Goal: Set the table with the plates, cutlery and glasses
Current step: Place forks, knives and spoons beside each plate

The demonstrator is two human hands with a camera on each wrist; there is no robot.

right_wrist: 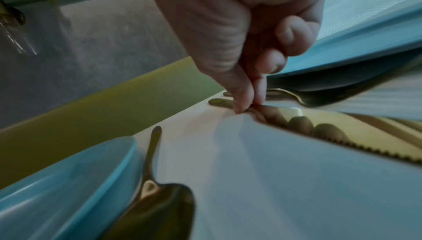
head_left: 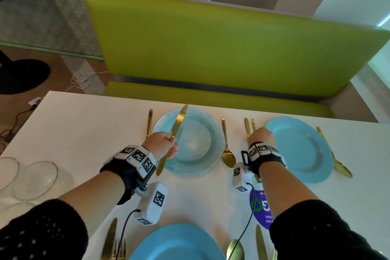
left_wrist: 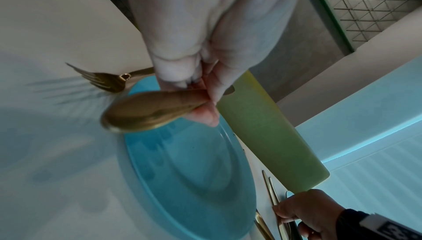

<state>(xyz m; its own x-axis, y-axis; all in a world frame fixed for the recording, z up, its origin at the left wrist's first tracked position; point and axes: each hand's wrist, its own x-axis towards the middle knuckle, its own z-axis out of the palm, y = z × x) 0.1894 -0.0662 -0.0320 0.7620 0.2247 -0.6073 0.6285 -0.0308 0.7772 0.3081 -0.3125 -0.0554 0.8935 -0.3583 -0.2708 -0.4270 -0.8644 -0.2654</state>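
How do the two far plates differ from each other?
The far left plate looks pale and glassy; the far right plate is solid bright blue. The left hand holds a gold knife over the left plate; nothing lies on the right one. Both are round, with gold cutlery beside them.

On the purple round sticker [head_left: 260, 209] on the bench I read, upside down, only "go", "our" and "clean."
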